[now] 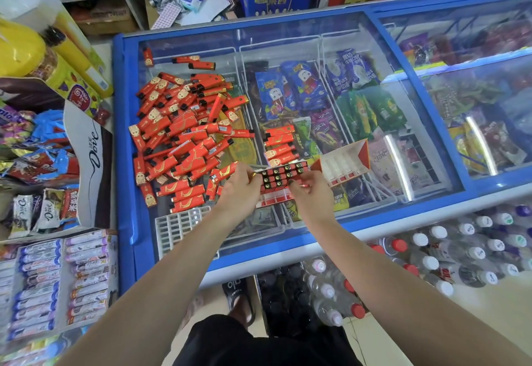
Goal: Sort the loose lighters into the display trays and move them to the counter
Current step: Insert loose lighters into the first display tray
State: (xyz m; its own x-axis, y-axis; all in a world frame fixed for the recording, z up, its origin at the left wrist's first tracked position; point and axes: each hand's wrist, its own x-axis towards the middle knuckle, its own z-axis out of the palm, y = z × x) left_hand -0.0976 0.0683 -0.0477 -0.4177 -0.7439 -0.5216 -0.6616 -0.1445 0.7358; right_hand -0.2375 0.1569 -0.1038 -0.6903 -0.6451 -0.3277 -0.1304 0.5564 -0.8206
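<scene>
Head view has both the left hand (240, 185) and right hand (309, 193) gripping the part-filled display tray (280, 178) over the freezer lid (288, 28), so I'd keep it level and seat each row before grabbing more from the lighter pile (184, 135) just left.

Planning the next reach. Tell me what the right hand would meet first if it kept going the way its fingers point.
The right hand points up-left across the display tray it is holding. Past the tray, it would probably first meet the left hand gripping the tray's other end, then the pile of loose lighters. Depth is unclear.

Red lighters (184, 135) heaped on freezer lid; part-filled tray (280, 180) held
</scene>
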